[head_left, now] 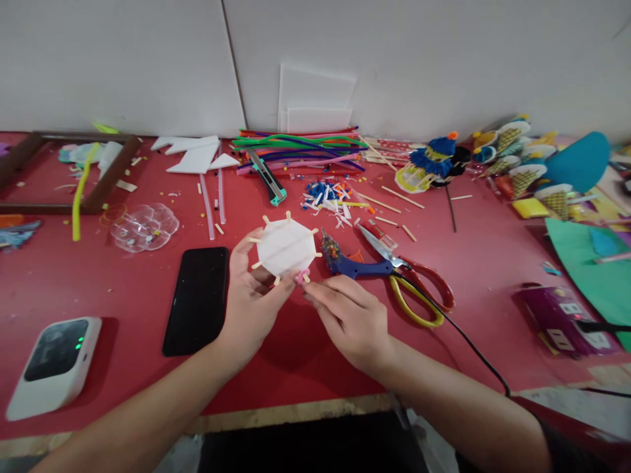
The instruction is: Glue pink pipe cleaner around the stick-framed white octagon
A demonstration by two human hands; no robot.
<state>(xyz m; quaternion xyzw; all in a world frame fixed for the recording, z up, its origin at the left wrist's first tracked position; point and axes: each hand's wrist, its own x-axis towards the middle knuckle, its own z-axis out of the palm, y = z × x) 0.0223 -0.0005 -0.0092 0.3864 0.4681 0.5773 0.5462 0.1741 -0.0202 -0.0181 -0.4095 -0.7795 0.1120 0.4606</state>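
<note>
My left hand (256,295) is closed on a white octagonal disc (286,246), holding it up over the table. Short pale wooden sticks jut out all around the disc's rim. At the lower right of the rim sits a small pink piece (303,276), perhaps a bit of pipe cleaner. My right hand (350,315) pinches at this pink piece with thumb and fingers; the fingertips partly hide it. Just right of the disc lies a blue glue gun (357,268), its nozzle smeared with residue. Scissors (419,276) with red and yellow handles lie beside it.
A black phone (196,302) and a white device (54,368) lie left. Behind are a teal cutter (266,177), a pile of pipe cleaners (300,148) and a clear palette (144,227). A purple power strip (566,318) stands right; the glue gun's cord (476,351) crosses the front edge.
</note>
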